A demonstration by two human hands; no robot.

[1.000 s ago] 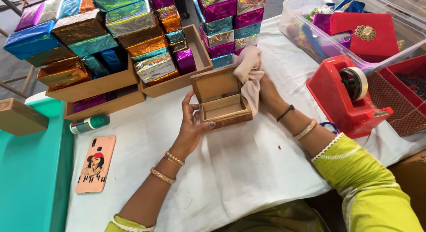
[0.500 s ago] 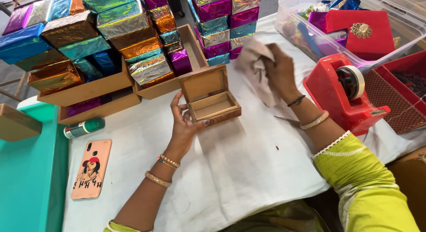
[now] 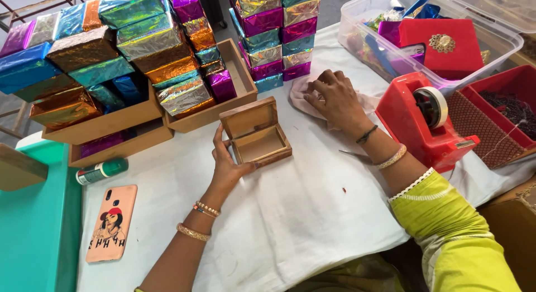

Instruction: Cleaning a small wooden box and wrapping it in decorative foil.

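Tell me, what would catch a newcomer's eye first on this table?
The stacks of shiny foil-wrapped boxes in wooden trays along the far side. Then the open wooden box at the centre, steadied by the left hand, while the right hand rests on a pale cloth beside a red tape dispenser.

Bare white cloth [image 3: 301, 225] before me: open passage. Ahead, foil-wrapped boxes [image 3: 167, 57] in wooden trays [image 3: 240, 85] block reach. Red tape dispenser [image 3: 427, 127] crowds my right hand [image 3: 335, 99]. Phone [image 3: 111, 222], glue tube [image 3: 100, 171] lie left.
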